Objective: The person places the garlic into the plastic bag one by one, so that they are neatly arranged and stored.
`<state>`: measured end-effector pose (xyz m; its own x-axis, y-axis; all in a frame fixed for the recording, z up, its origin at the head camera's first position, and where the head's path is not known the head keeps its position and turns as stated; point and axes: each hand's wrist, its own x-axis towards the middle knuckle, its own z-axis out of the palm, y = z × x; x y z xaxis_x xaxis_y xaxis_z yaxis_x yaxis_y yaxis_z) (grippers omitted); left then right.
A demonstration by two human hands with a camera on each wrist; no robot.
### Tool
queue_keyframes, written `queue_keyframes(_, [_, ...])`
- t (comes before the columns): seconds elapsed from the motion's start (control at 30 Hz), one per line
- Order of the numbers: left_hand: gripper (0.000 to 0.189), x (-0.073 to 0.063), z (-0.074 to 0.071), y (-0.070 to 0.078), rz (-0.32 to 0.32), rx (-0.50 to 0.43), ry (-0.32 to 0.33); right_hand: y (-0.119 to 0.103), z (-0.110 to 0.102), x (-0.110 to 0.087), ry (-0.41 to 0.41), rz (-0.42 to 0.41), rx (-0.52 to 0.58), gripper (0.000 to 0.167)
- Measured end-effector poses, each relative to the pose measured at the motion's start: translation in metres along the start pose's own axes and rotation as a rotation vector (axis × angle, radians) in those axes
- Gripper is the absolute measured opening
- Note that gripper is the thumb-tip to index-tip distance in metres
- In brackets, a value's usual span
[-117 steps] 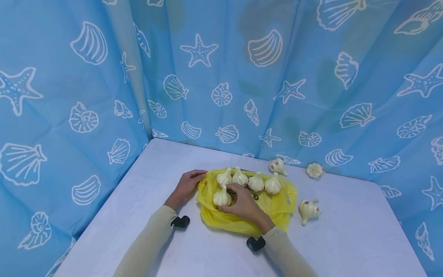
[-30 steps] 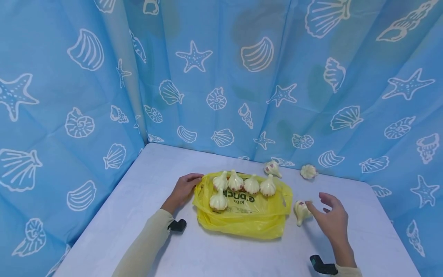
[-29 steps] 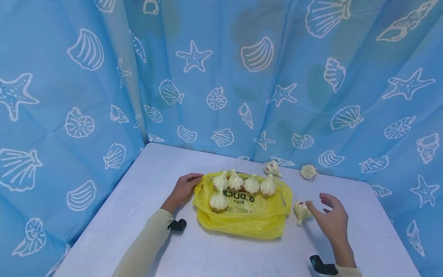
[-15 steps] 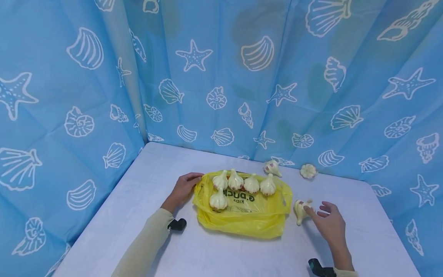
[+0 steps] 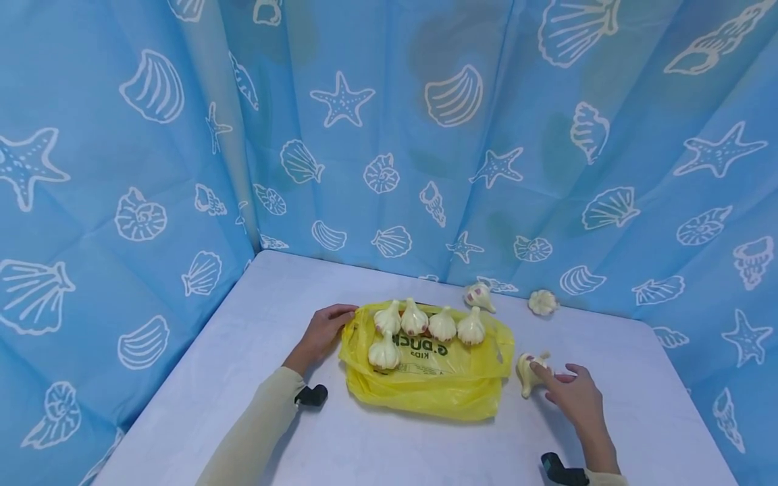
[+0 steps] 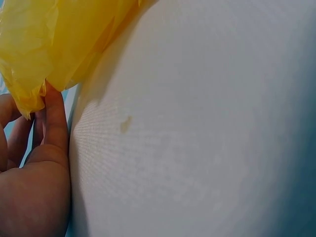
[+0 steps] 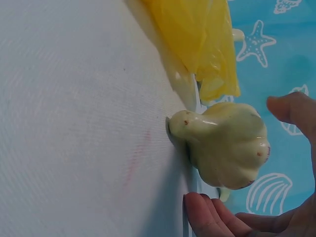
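A yellow plastic bag (image 5: 425, 398) with printed lettering lies flat at mid-table, bearing several white garlic bulbs. A row of them, including one bulb (image 5: 471, 327) at its right end, lines the far side; another bulb (image 5: 385, 354) sits in front at left. At the bag's left edge my left hand (image 5: 320, 335) pinches a corner (image 6: 32, 101) of the plastic between thumb and fingers. To the bag's right, a loose garlic bulb (image 7: 229, 145) lies tilted, stem down on the table. My right hand (image 5: 580, 401) spreads around it, thumb and fingers on opposite sides, with gaps showing in the right wrist view.
Two more garlic bulbs lie at the table's back edge: one bulb (image 5: 479, 295) behind the bag and another bulb (image 5: 543, 302) farther right. A blue shell-print curtain (image 5: 340, 169) hangs behind and left of the white table (image 5: 620, 364).
My right hand has left a garlic bulb on the bag's front left and moved right to the loose bulb. Over the last second it came lower and closer. My left hand stays at the bag.
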<state>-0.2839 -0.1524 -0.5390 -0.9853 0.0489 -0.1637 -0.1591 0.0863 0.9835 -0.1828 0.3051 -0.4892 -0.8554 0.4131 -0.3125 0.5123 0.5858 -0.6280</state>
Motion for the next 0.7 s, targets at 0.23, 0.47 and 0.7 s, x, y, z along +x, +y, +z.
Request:
queue_keyframes(0.23, [0.023,-0.001,0.000,0.000,0.009,0.004,-0.001,0.002,0.005,0.006,0.025,0.021,0.004,0.127])
queue_keyframes(0.47, [0.023,-0.001,0.001,0.001,0.004,-0.010,0.005,0.005,0.009,0.011,0.040,0.017,0.009,0.116])
queue_keyframes(0.7, [0.022,0.000,0.002,0.001,0.003,-0.003,0.018,0.007,0.009,0.012,0.044,-0.001,0.034,0.107])
